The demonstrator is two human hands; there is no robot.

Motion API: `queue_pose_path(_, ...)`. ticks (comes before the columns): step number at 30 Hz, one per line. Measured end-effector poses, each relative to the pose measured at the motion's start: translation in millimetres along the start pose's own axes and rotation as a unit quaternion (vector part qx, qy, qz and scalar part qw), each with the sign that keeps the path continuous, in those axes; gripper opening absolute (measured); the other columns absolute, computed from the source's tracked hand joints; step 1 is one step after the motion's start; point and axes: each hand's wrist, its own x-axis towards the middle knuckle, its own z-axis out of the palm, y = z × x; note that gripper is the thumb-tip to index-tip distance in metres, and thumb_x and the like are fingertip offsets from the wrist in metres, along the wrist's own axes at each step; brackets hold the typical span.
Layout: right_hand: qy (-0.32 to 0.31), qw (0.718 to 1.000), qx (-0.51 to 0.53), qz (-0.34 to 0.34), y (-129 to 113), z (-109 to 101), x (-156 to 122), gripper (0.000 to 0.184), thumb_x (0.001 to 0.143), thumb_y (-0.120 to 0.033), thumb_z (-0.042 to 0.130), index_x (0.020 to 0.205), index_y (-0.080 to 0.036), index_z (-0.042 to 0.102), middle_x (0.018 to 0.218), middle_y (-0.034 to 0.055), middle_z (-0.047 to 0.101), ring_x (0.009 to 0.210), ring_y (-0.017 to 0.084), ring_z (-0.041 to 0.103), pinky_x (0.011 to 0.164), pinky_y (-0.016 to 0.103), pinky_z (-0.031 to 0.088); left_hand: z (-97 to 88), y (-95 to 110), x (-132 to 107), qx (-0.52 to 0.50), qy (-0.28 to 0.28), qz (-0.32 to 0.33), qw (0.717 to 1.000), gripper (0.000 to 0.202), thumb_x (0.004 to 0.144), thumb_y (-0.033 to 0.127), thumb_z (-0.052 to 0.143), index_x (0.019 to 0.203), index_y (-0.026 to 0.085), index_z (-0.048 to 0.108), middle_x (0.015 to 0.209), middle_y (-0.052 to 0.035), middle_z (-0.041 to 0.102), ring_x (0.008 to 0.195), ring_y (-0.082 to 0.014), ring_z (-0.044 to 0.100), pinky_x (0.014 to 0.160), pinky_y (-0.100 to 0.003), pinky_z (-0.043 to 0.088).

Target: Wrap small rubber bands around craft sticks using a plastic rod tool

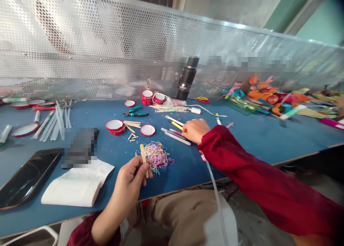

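My left hand (pixel 134 172) is closed, pinching a flat wooden craft stick (pixel 143 156) upright between thumb and fingers. The stick's top end is yellow. Just behind it lies a pile of small multicoloured rubber bands (pixel 159 158). My right hand (pixel 196 129) rests among several pens, with its fingers curled down at their right ends; whatever its fingertips grip is hidden. A yellow pen (pixel 176 125) and a white pen (pixel 177 138) stick out to the left of that hand. A pink band with a clear tube (pixel 215 188) hangs by the right wrist.
Red-rimmed round tins (pixel 115 127), a red-rimmed lid (pixel 147 130), loose craft sticks (pixel 132 124) and green-handled pliers (pixel 136 112) lie beyond. A black bottle (pixel 186 79) stands behind. At left are a phone (pixel 29 178) and tissue paper (pixel 75 187). Colourful craft pieces (pixel 271 95) cover the far right.
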Motion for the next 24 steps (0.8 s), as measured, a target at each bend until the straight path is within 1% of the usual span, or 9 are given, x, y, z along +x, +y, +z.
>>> queue_pose_path(6, -0.003, 1.000, 0.000, 0.002, 1, -1, 0, 0.019, 0.094, -0.032, 0.063, 0.094, -0.024, 0.080, 0.109, 0.0084, 0.081, 0.103, 0.024, 0.071, 0.083, 0.033, 0.042, 0.2, 2, 0, -0.005, 0.019, 0.013, 1.000, 0.037, 0.101, 0.050, 0.057, 0.090, 0.017, 0.068, 0.074, -0.0013, 0.063, 0.059, -0.0113, 0.052, 0.057, -0.023, 0.042)
queue_pose_path(8, 0.025, 1.000, 0.017, 0.006, 2, -8, -7, 0.020, 0.096, -0.032, 0.059, 0.100, -0.023, 0.076, 0.111, 0.0070, 0.080, 0.100, 0.023, 0.071, 0.081, 0.032, 0.042, 0.0, 2, 1, -0.003, 0.031, 0.021, 0.999, 0.039, 0.100, 0.052, 0.058, 0.089, 0.017, 0.068, 0.074, -0.0015, 0.062, 0.061, -0.0121, 0.053, 0.059, -0.023, 0.043)
queue_pose_path(11, 0.102, 0.988, 0.115, 0.007, -2, -20, -28, 0.015, 0.096, -0.031, 0.058, 0.101, -0.023, 0.069, 0.098, 0.0039, 0.079, 0.088, 0.020, 0.070, 0.074, 0.029, 0.041, -0.5, 2, 2, 0.008, 0.048, 0.038, 0.998, 0.042, 0.100, 0.055, 0.057, 0.084, 0.017, 0.069, 0.073, -0.0020, 0.061, 0.062, -0.0127, 0.052, 0.059, -0.024, 0.044)
queue_pose_path(13, 0.129, 0.974, 0.184, -0.016, -10, -27, -46, 0.010, 0.094, -0.031, 0.060, 0.098, -0.024, 0.066, 0.093, 0.0021, 0.078, 0.085, 0.019, 0.070, 0.072, 0.029, 0.042, -0.8, 3, 3, 0.010, 0.062, 0.052, 0.997, 0.043, 0.099, 0.056, 0.059, 0.084, 0.018, 0.071, 0.082, -0.0056, 0.066, 0.067, -0.0140, 0.055, 0.059, -0.024, 0.047)
queue_pose_path(15, 0.117, 0.960, 0.250, -0.049, -22, -29, -63, 0.008, 0.094, -0.032, 0.061, 0.093, -0.025, 0.065, 0.090, 0.0005, 0.078, 0.082, 0.019, 0.071, 0.072, 0.029, 0.044, -1.0, 4, 3, 0.000, 0.074, 0.057, 0.996, 0.044, 0.096, 0.059, 0.062, 0.086, 0.018, 0.073, 0.109, -0.0126, 0.071, 0.082, -0.0183, 0.063, 0.062, -0.026, 0.054)
queue_pose_path(17, 0.093, 0.946, 0.300, -0.076, -37, -28, -77, 0.008, 0.093, -0.033, 0.063, 0.090, -0.026, 0.064, 0.086, -0.0007, 0.077, 0.080, 0.018, 0.071, 0.072, 0.029, 0.046, -1.1, 6, 3, -0.016, 0.077, 0.045, 0.996, 0.045, 0.094, 0.061, 0.064, 0.087, 0.017, 0.075, 0.138, -0.0168, 0.064, 0.100, -0.0250, 0.068, 0.064, -0.028, 0.060)
queue_pose_path(18, 0.084, 0.939, 0.321, -0.089, -45, -25, -82, 0.007, 0.093, -0.032, 0.063, 0.090, -0.026, 0.064, 0.087, -0.0008, 0.077, 0.081, 0.018, 0.072, 0.073, 0.030, 0.047, -1.3, 7, 3, -0.024, 0.074, 0.037, 0.996, 0.046, 0.093, 0.061, 0.065, 0.087, 0.017, 0.076, 0.146, -0.0174, 0.060, 0.107, -0.0280, 0.068, 0.065, -0.029, 0.062)
queue_pose_path(21, 0.071, 0.923, 0.358, -0.119, -68, -18, -89, 0.004, 0.090, -0.028, 0.065, 0.087, -0.026, 0.065, 0.085, -0.0009, 0.077, 0.079, 0.018, 0.071, 0.071, 0.030, 0.048, -2.6, 8, 2, -0.044, 0.065, 0.028, 0.997, 0.045, 0.092, 0.059, 0.067, 0.089, 0.016, 0.078, 0.150, -0.0189, 0.058, 0.121, -0.0337, 0.066, 0.069, -0.030, 0.064)
queue_pose_path(24, 0.062, 0.918, 0.366, -0.142, -81, -14, -88, 0.001, 0.090, -0.026, 0.067, 0.089, -0.026, 0.066, 0.086, -0.0008, 0.077, 0.079, 0.018, 0.070, 0.071, 0.030, 0.047, -4.9, 6, 2, -0.058, 0.064, 0.023, 0.996, 0.043, 0.093, 0.057, 0.068, 0.092, 0.015, 0.079, 0.144, -0.0184, 0.065, 0.115, -0.0310, 0.069, 0.072, -0.030, 0.064)
